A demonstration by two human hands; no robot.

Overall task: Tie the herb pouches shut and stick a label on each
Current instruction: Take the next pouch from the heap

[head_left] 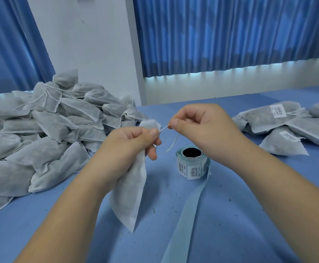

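Pinching the drawstring point(164, 128) taut, the right hand point(202, 126) — left hand point(128, 143) in a curled grip round the pouch point(134, 186).

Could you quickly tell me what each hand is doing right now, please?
Left hand: grips the neck of a white pouch, held above the table.
Right hand: pinches the pouch's drawstring, pulled taut.

Held pouch point(134, 186): thin white non-woven cloth, matt, slightly fuzzy.
Drawstring point(164, 128): white thread, matt.
Label roll point(191, 166): smooth white paper labels.
Backing strip point(190, 205) off the label roll: pale blue paper, smooth.
Table cover point(240, 215) under the label roll: blue cloth, matt.
Curtains point(230, 35) behind the label roll: blue fabric.
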